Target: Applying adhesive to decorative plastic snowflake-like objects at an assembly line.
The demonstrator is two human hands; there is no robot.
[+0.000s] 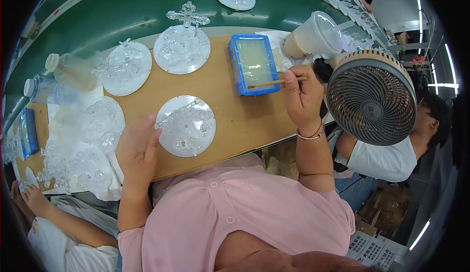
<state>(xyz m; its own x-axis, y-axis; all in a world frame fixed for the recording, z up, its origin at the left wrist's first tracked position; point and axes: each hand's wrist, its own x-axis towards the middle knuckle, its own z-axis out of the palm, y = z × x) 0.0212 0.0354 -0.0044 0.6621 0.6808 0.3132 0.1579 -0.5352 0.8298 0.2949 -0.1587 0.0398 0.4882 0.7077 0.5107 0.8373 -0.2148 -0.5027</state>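
Blue tray (234,61) of pale liquid, right hand (303,98) grip clenched on stick (274,82); left hand (138,149) released beside glass disc (186,125).

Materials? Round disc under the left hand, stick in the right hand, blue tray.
Round disc: clear glass or acrylic, glossy; the board shows through and its figures glint. Stick: looks like bamboo or wood, matte tan. Blue tray: likely plastic, smooth rim, holding pale translucent liquid.
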